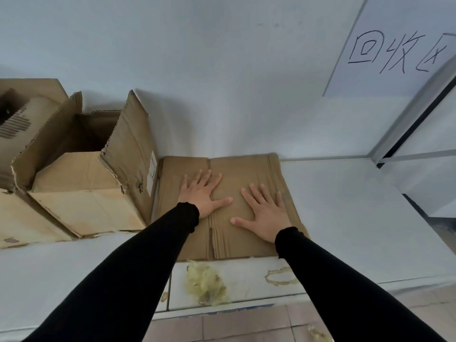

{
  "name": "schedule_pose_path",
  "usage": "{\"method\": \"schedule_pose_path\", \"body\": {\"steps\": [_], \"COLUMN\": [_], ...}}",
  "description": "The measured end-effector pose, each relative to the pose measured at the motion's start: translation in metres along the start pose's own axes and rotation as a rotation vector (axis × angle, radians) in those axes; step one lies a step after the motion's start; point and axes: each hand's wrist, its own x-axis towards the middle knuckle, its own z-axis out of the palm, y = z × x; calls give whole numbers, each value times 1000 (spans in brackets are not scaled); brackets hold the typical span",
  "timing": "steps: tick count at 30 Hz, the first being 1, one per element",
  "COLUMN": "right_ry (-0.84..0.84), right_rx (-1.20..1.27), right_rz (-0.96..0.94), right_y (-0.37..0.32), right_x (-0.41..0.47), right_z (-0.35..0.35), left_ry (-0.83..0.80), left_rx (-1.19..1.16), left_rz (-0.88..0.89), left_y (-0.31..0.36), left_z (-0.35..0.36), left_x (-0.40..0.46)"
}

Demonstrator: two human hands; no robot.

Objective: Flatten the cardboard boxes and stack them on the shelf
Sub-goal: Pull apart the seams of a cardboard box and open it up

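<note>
The flattened box [246, 174] lies on the white shelf [345, 218], pushed back until its far edge meets the wall, and both hands rest on top of it, apparently pressing it down so the creases hold and it lies level for stacking. The left hand [202, 193] is spread flat, palm down, fingers fanned toward the wall and thumb pointing right across the centre seam; the right hand [265, 211] is likewise spread flat just beside it, thumb pointing left. Neither hand grips anything. Immediately left of the left hand stands an open box [93, 183], its flaps up, touching the flattened one; a second open box [22, 119] sits beyond it, still to be collapsed, I judge. The nearer one carries a white label [152, 174] on its side, too blurred to read. Up and right of the right hand, a white panel [394, 58] bears handwritten Chinese characters, "回收" and a third cut off by the frame. Yellowish stains [207, 282] mark the shelf front below the hands.
</note>
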Motion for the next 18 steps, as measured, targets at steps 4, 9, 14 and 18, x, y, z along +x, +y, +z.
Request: {"method": "schedule_pose_path", "body": {"steps": [4,9,14,18], "right_ry": [1,-44,-5,-53], "right_rx": [-27,56,34,90], "right_rz": [104,219,122,99], "right_y": [-6,-5,14,17], "right_x": [-8,-25,-38,-40], "right_z": [-5,-3,-1,-11], "left_ry": [-37,-5,15,-117], "left_rx": [23,38,17,-85], "left_rz": [8,-225,-254,-247], "left_y": [-4,-23,-29,-30], "left_z": [-9,4,11,-7], "left_x": [-9,-72,-83,-83]}}
